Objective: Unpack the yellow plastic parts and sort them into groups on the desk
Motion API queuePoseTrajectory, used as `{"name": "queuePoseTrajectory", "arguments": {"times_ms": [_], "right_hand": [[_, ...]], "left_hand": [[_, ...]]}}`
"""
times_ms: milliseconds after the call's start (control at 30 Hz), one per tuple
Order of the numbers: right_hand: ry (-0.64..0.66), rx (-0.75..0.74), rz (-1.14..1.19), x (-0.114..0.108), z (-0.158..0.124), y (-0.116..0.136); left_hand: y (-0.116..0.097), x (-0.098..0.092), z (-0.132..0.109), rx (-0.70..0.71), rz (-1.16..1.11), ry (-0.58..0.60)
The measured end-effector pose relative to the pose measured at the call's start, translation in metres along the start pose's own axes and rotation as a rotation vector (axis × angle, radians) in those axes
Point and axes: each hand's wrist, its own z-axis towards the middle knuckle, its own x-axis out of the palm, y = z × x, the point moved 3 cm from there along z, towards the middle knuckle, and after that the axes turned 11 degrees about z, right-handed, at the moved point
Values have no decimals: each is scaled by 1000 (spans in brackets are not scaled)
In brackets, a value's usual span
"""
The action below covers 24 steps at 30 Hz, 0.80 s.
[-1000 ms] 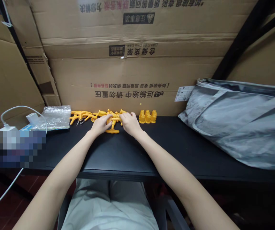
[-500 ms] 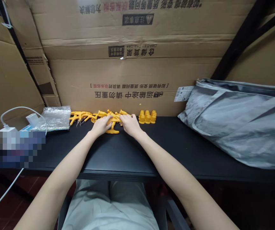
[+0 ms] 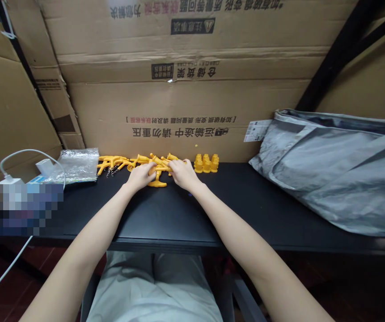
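Note:
Both hands meet over a heap of yellow plastic T-shaped pieces (image 3: 158, 172) at the back of the black table (image 3: 165, 214). My left hand (image 3: 141, 175) has its fingers curled round one of these pieces. My right hand (image 3: 182, 173) pinches the same piece from the right side. More yellow T-shaped pieces (image 3: 113, 162) lie to the left of the heap, some with small metal springs. A tight cluster of small yellow caps (image 3: 207, 163) stands just right of my right hand.
A clear plastic bag (image 3: 76, 164) lies at the left, beside a white charger and cable (image 3: 43, 165). A large grey bag (image 3: 340, 165) covers the right of the table. Cardboard boxes (image 3: 185, 89) form a wall behind. My lap shows below the table edge.
Both hands stay on the yellow piece. The fingers have shifted only slightly; nothing was picked up or put down.

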Motion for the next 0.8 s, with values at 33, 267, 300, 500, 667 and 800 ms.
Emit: {"name": "queuePoseTrajectory", "arguments": {"times_ms": [33,267,300,500,667,800], "right_hand": [[-17,1,-13,-1,0,0],[-134,133,-2,-5,-2,-22],[-163,167,16,-5,-3,-28],[-489,451,137,-18,-15,-80],[-754,777,211,-20,-45,-130],[-849,1024,277,-13,-67,-157]], "left_hand": [[-1,-1,0,-6,3,3],[10,-4,0,-136,33,-10],[14,-5,0,-170,33,-16],[35,-5,0,-357,-16,-69],[47,3,2,-429,-104,-142],[54,11,4,-435,-227,-196]]}}
